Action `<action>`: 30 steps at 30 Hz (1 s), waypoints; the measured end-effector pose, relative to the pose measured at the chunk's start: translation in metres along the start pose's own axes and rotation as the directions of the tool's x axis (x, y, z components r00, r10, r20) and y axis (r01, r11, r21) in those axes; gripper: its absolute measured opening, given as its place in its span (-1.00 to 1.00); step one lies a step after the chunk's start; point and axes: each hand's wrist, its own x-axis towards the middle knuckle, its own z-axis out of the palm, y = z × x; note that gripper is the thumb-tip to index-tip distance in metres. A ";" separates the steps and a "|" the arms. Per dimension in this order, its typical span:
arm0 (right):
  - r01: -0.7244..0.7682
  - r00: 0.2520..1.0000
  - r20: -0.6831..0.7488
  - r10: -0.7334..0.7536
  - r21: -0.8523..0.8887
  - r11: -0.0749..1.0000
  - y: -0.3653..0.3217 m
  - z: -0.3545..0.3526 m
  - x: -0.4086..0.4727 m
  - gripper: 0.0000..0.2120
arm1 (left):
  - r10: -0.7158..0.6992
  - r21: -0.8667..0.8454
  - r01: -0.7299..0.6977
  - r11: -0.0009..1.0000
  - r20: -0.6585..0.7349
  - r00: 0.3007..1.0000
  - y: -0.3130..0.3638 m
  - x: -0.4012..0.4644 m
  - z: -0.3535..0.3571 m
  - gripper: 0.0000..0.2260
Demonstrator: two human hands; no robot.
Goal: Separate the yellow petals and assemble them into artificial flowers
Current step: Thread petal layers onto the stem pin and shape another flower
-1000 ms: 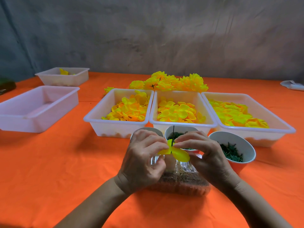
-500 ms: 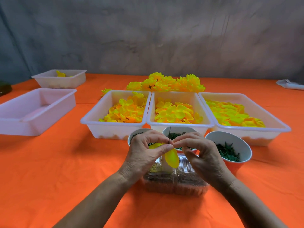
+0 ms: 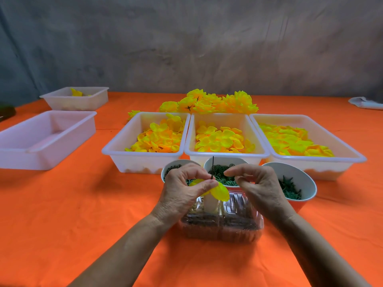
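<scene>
1 yellow petal [image 3: 220, 193] on the dark stem [image 3: 212, 167], pinched by your left hand [image 3: 182, 193] above the clear near box [image 3: 238, 228]; right hand [image 3: 259, 187] has just released, fingers loosely curled, empty: petal seated, next one due.

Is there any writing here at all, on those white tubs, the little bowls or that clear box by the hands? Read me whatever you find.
No readable text anywhere in this view.
White tubs: plain walls, no label.
Bowls: no print visible.
Clear box: ribbed plastic only, no sticker visible.
Orange tablecloth: unmarked.
Dark object at the far left edge: mostly cut off, cannot tell if it bears any text.
</scene>
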 end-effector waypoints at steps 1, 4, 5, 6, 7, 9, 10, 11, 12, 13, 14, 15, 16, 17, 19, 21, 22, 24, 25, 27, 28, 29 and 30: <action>-0.026 1.000 -0.014 0.026 0.007 1.000 0.000 -0.001 0.002 -0.68 | -0.002 -0.001 0.002 1.000 0.001 1.000 0.000 0.000 0.000 -0.88; -0.067 0.997 -0.038 0.066 -0.020 0.998 0.001 -0.005 0.010 -0.73 | -0.017 -0.004 0.017 1.000 0.006 1.000 0.000 0.001 0.000 -0.84; -0.072 0.997 -0.039 0.070 -0.047 0.996 0.001 -0.005 0.013 -0.75 | -0.020 -0.006 0.020 1.000 0.006 1.000 0.000 0.001 0.001 -0.84; -0.076 0.997 -0.033 0.073 -0.085 0.994 0.002 -0.006 0.018 -0.77 | -0.022 -0.012 0.022 1.000 0.007 1.000 0.000 0.001 0.001 -0.86; -0.078 0.997 -0.020 0.076 -0.130 0.988 0.004 -0.006 0.024 -0.79 | -0.023 -0.022 0.024 0.999 0.007 1.000 0.001 0.000 0.001 -0.88; -0.088 0.994 0.037 0.099 -0.224 0.971 0.006 -0.004 0.036 -0.85 | -0.026 -0.036 0.026 0.999 0.009 1.000 0.002 0.000 0.001 -0.91; -0.092 0.990 0.082 0.118 -0.266 0.959 0.007 -0.002 0.042 -0.88 | -0.027 -0.037 0.027 0.999 0.008 1.000 0.002 0.000 0.001 -0.91; -0.089 0.982 0.133 0.137 -0.313 0.945 0.008 0.002 0.047 -0.88 | -0.029 -0.035 0.029 0.999 0.005 1.000 0.002 0.000 0.001 -0.91; -0.077 0.971 0.183 0.154 -0.368 0.927 0.010 0.006 0.051 -0.87 | -0.034 -0.029 0.034 0.999 0.001 0.999 0.002 0.000 0.000 -0.89; -0.062 0.960 0.221 0.169 -0.425 0.903 0.012 0.011 0.055 -0.86 | -0.039 -0.018 0.039 0.999 0.000 0.999 0.001 0.001 0.000 -0.87; -0.049 0.952 0.244 0.184 -0.471 0.881 0.014 0.016 0.058 -0.84 | -0.043 -0.006 0.043 0.999 0.001 0.999 0.001 0.001 0.000 -0.84; -0.047 0.947 0.253 0.199 -0.503 0.863 0.016 0.020 0.061 -0.84 | -0.044 0.002 0.044 0.999 0.003 0.999 0.000 0.001 0.000 -0.83; -0.058 0.944 0.249 0.217 -0.522 0.851 0.018 0.023 0.063 -0.83 | -0.042 0.006 0.042 0.999 0.006 0.999 0.000 0.001 0.000 -0.84; -0.075 0.943 0.237 0.234 -0.533 0.843 0.020 0.026 0.066 -0.82 | -0.037 0.006 0.037 0.999 0.009 0.999 0.001 0.001 0.000 -0.86; -0.091 0.944 0.217 0.248 -0.552 0.829 0.021 0.029 0.069 -0.81 | -0.028 -0.002 0.028 1.000 0.010 1.000 0.001 0.001 0.000 -0.90; -0.056 0.936 0.250 0.250 -0.593 0.804 0.019 0.031 0.070 -0.80 | -0.027 -0.007 0.027 1.000 0.002 1.000 0.001 0.001 0.000 -0.91; -0.025 0.928 0.278 0.248 -0.620 0.785 0.017 0.032 0.070 -0.80 | -0.029 -0.008 0.029 1.000 0.000 1.000 0.000 0.001 0.000 -0.91; 0.023 0.916 0.314 0.249 -0.660 0.751 0.015 0.034 0.071 -0.81 | -0.033 -0.006 0.033 0.999 0.004 0.999 0.000 0.000 -0.001 -0.92; 0.032 0.914 0.315 0.255 -0.684 0.729 0.015 0.036 0.072 -0.81 | -0.034 -0.001 0.034 0.999 0.006 0.999 0.000 0.000 -0.001 -0.92; 0.062 0.919 0.302 0.255 -0.748 0.661 0.014 0.040 0.072 -0.76 | -0.030 0.016 0.030 0.999 0.006 1.000 -0.001 0.001 -0.001 -0.86; 0.083 0.923 0.298 0.243 -0.770 0.633 0.015 0.042 0.072 -0.74 | -0.031 0.026 0.031 0.999 0.003 1.000 -0.001 0.001 -0.001 -0.82; 0.095 0.928 0.295 0.228 -0.777 0.622 0.016 0.044 0.072 -0.73 | -0.034 0.035 0.034 0.999 0.001 0.999 -0.001 0.001 -0.001 -0.79; 0.087 0.934 0.285 0.217 -0.767 0.635 0.018 0.044 0.072 -0.74 | -0.037 0.041 0.037 0.998 0.001 0.999 -0.001 0.001 -0.001 -0.78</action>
